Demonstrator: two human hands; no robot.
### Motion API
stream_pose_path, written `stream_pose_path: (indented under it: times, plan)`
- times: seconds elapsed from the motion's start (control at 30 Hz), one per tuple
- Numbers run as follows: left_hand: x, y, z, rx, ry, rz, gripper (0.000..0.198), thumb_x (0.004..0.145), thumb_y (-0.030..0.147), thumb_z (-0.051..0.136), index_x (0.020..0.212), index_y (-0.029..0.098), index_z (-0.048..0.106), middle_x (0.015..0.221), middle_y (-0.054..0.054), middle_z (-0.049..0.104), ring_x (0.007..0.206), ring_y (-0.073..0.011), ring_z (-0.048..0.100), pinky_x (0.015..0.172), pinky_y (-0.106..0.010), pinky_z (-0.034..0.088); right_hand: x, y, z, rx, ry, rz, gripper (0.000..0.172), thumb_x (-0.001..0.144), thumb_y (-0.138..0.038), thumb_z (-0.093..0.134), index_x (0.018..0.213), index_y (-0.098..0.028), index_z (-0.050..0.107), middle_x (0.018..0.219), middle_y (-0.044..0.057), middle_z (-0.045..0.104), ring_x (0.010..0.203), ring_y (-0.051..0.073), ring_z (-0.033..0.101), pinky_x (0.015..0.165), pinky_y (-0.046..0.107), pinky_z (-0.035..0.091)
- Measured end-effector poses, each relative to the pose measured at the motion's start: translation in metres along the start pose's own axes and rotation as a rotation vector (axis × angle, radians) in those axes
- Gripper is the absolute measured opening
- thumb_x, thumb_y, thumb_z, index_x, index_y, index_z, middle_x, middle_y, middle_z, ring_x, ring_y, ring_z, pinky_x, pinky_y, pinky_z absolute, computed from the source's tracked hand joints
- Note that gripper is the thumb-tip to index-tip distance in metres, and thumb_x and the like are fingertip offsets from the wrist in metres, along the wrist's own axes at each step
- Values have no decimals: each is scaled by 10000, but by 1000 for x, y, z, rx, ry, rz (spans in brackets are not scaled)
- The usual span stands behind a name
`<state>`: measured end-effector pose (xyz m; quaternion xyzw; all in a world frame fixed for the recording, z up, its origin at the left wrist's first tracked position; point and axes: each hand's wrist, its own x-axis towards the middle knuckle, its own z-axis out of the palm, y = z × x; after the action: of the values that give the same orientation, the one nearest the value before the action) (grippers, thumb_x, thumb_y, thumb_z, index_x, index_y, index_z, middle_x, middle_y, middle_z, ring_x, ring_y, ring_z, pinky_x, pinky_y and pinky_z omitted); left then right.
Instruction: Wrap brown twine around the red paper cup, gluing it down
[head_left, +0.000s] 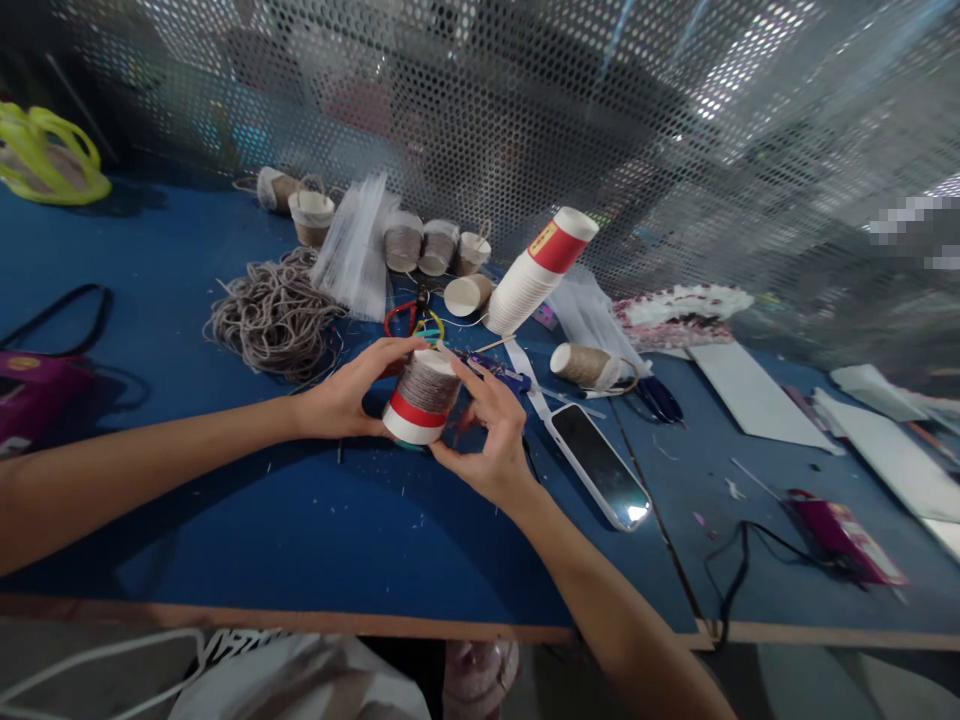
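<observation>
Both my hands hold a paper cup (pixel 421 400) upside down, partly wrapped in grey-brown cord, with a red band and white rim showing below the wrapping. My left hand (pixel 352 392) grips its left side, fingers at the top and thumb near the rim. On the right side, my right hand (pixel 491 425) has its fingers at the top and its thumb by the rim. Just behind the cup lie red-and-yellow-handled pliers (pixel 409 315) and a blue tool (pixel 502 375). A heap of loose grey-brown cord (pixel 270 315) sits beyond my left hand.
A tall leaning stack of paper cups (pixel 536 275) stands behind, near several cord-wrapped cups (pixel 403 242). A phone (pixel 600 465) lies to the right. White mesh strips (pixel 356 250), a magenta pouch (pixel 847 540) and white boards (pixel 761 395) are on the blue table (pixel 285 540). Perforated metal rises behind.
</observation>
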<state>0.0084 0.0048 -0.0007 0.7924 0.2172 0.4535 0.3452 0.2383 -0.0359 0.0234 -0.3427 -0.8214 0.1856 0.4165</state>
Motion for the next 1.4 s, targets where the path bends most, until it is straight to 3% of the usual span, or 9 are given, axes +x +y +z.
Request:
stream_pose_path:
  times: [0.1,0.2,0.33,0.6,0.8,0.93,1.13,1.27,1.4]
  plan:
    - [-1,2,-1,11,-18,-45,847,708,316,849,1441,264,429,1414,-169,489,1313,-348,530,1042,-517,514,0,0,-1,12,23,9,927,713,-164,744,1490,-351,275,1512,158,453,585,121,599,487,358,580]
    - [-3,1,0,-50,-11,-69,835,687,339,864,1412,278,454,1407,-155,494,1295,-333,550,1035,-473,529,-1,3,-1,86,9,41,1014,666,-196,801,1491,-347,230,1557,174,376,611,114,598,474,332,577]
    - [-3,-2,1,-127,2,-98,900,647,357,889,1422,295,436,1448,-149,466,1325,-345,526,1077,-488,493,-5,7,0,197,-5,105,860,733,-192,753,1420,-357,263,1524,152,429,579,85,555,483,314,571]
    - [-1,-2,-1,46,-40,14,1041,603,395,912,1478,256,363,1440,-191,453,1362,-392,461,1098,-584,436,-7,4,4,147,43,95,876,746,-231,779,1435,-389,260,1492,119,455,519,64,491,468,301,511]
    - [-1,-4,-1,69,114,-97,937,617,430,897,1415,244,443,1388,-153,467,1299,-353,515,1070,-514,487,-1,12,-15,-144,162,119,819,659,-514,828,1305,-260,394,1307,146,474,792,181,593,606,354,559]
    - [0,-10,-1,19,256,-116,1002,614,415,904,1458,289,380,1403,-132,424,1267,-339,549,1076,-495,487,5,21,-28,-592,341,398,571,771,-664,643,1016,-174,483,1060,169,517,969,325,579,787,521,536]
    - [-2,-17,-1,51,248,-84,1004,631,397,898,1470,335,350,1403,-112,391,1268,-321,555,1069,-490,497,20,21,-24,-851,17,958,793,732,-716,646,1123,-46,482,1071,300,620,1094,453,603,876,539,498]
    - [-1,-21,1,44,265,-25,954,627,412,899,1428,330,386,1385,-111,396,1256,-309,565,1068,-477,500,29,19,-27,-838,-101,1108,883,745,-716,623,1204,19,456,1101,328,633,1109,439,630,869,472,501]
    - [0,-23,1,40,272,-6,952,617,420,903,1414,323,391,1390,-115,393,1264,-313,560,1081,-493,484,30,22,-37,-730,-106,1102,619,780,-596,605,1059,-44,574,972,254,678,971,412,682,753,428,503]
